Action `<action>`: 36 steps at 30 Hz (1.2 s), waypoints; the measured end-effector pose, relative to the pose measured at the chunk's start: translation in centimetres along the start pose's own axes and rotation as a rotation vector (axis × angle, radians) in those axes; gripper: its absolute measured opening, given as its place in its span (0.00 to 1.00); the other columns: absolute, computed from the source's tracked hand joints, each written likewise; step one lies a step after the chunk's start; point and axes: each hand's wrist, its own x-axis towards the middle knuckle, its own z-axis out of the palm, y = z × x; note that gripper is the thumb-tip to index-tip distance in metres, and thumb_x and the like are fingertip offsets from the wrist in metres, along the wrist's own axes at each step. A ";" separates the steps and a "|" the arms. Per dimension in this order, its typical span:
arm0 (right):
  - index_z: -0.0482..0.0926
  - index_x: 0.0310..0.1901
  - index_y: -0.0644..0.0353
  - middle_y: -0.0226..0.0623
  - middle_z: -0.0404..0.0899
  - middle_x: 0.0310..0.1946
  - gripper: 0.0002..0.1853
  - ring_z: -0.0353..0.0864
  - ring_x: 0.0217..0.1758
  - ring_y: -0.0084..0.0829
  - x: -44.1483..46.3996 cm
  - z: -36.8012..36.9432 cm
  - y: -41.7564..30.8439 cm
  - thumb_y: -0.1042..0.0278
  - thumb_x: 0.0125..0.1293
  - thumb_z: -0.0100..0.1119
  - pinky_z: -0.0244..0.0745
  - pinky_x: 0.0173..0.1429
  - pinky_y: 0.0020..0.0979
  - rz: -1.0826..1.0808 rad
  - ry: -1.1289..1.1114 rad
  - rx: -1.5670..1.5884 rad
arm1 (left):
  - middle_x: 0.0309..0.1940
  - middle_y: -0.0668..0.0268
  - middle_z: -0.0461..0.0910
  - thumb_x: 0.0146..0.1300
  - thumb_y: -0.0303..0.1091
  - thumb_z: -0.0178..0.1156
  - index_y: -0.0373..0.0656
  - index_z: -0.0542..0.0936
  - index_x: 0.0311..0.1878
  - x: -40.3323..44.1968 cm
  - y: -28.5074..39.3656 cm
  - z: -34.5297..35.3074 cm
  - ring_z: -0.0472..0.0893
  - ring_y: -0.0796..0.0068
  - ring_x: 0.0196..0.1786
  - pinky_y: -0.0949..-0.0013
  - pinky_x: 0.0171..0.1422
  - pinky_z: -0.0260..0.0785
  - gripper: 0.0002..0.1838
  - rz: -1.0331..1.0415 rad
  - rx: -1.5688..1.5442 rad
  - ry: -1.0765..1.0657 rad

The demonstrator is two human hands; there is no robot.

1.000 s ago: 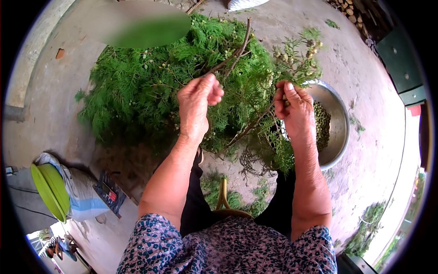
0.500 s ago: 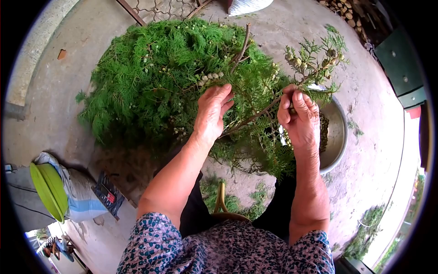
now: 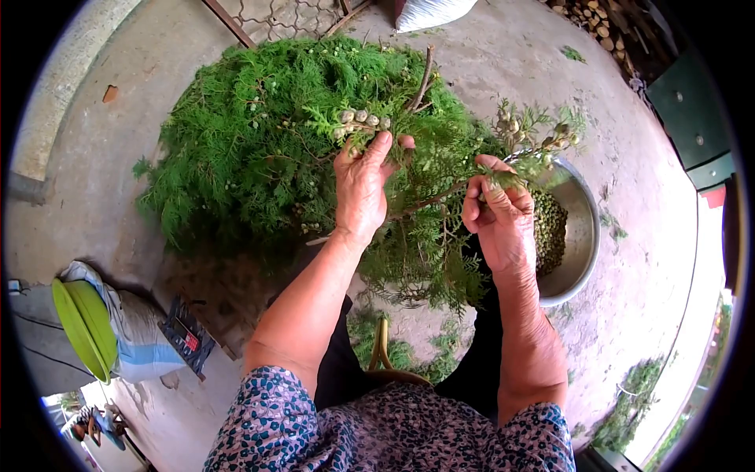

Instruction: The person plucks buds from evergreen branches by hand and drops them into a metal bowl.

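My left hand (image 3: pixel 362 189) is closed around a green conifer branch, its thumb just below a row of pale round cones (image 3: pixel 360 120). The branch's brown stem (image 3: pixel 436 200) stretches across to my right hand (image 3: pixel 503 216), whose fingers are pinched on the leafy part below another cluster of cones (image 3: pixel 550 140). Whether a loose cone sits between those right fingertips is hidden. Behind my left hand lies a big heap of cut conifer branches (image 3: pixel 252 141). To the right of and below my right hand is a metal basin (image 3: pixel 586 259) holding many small greenish cones (image 3: pixel 550 236).
At left, a lime-green basin (image 3: pixel 82 330) leans on a pale sack (image 3: pixel 145 334). A white sack (image 3: pixel 432 12) stands at the back. Stacked firewood (image 3: pixel 598 27) and a green cabinet (image 3: pixel 684 110) are at upper right. Green clippings (image 3: pixel 637 401) lie on the concrete floor.
My left hand has risen slightly, with the cone row now nearer its thumb. My right hand has shifted a little left and down with its end of the branch, uncovering more cones in the basin.
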 end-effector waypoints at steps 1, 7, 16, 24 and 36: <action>0.69 0.50 0.65 0.34 0.74 0.27 0.15 0.71 0.22 0.22 0.0 0.1 0.2 0.70 0.63 0.53 0.64 0.21 0.22 -0.001 0.001 0.000 | 0.37 0.66 0.80 0.61 0.30 0.57 0.42 0.77 0.41 -0.2 0.0 0.0 0.80 0.74 0.38 0.69 0.39 0.73 0.06 0.014 0.043 -0.006; 0.69 0.50 0.61 0.35 0.75 0.28 0.14 0.72 0.23 0.23 0.2 0.0 0.2 0.74 0.63 0.54 0.66 0.23 0.24 -0.088 0.097 0.072 | 0.34 0.68 0.80 0.60 0.34 0.59 0.43 0.79 0.36 0.0 -0.6 0.0 0.79 0.75 0.30 0.71 0.31 0.70 0.06 0.145 0.224 0.071; 0.72 0.47 0.63 0.30 0.73 0.24 0.10 0.67 0.20 0.18 -0.2 0.8 -1.5 0.74 0.64 0.53 0.64 0.24 0.19 -0.607 0.194 -0.360 | 0.30 0.73 0.78 0.61 0.33 0.58 0.46 0.78 0.46 -1.2 -1.4 0.4 0.70 0.87 0.24 0.80 0.24 0.64 0.10 0.189 0.518 -0.086; 0.74 0.40 0.61 0.24 0.72 0.23 0.08 0.66 0.21 0.12 0.5 1.1 1.1 0.75 0.59 0.59 0.59 0.22 0.15 -0.131 0.030 -0.453 | 0.18 0.73 0.70 0.61 0.31 0.56 0.42 0.76 0.38 -3.4 -2.1 1.5 0.65 0.85 0.21 0.75 0.24 0.58 0.05 0.130 0.637 -0.187; 0.77 0.33 0.60 0.23 0.72 0.20 0.07 0.67 0.18 0.14 1.0 1.5 1.0 0.67 0.57 0.63 0.59 0.20 0.15 0.104 -0.007 -0.439 | 0.21 0.73 0.74 0.61 0.32 0.56 0.39 0.78 0.41 -3.5 0.2 1.7 0.65 0.87 0.23 0.78 0.26 0.57 0.09 0.069 0.682 -0.250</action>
